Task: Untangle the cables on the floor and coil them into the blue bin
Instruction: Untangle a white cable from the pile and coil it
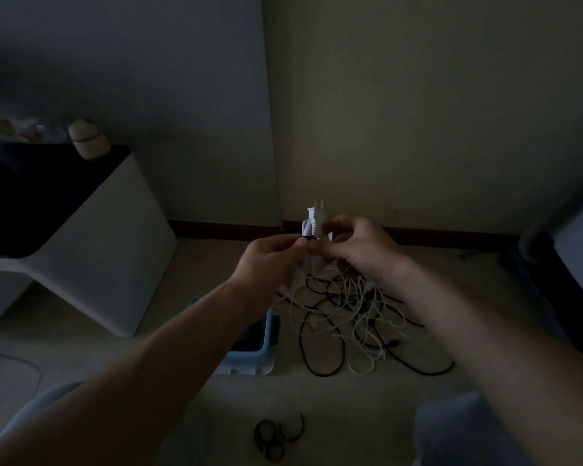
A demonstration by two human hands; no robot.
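In a dim room, 2 hands meet above the floor. The left hand (270,260) and right hand (360,247) both pinch a bundled white cable (308,264), its plug (316,218) pointing up, with a black band (308,239) round it. Below, a tangle of cables (350,314) lies beside the blue bin (265,351). Loose black ties (273,435) lie nearer, and a white cabinet (115,264) stands at left.

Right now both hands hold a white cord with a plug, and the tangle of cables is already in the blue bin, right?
Not quite. The left hand and right hand do hold the white cord, but the tangle of cables lies on the floor beside the blue bin, not in it, as the head view shows.
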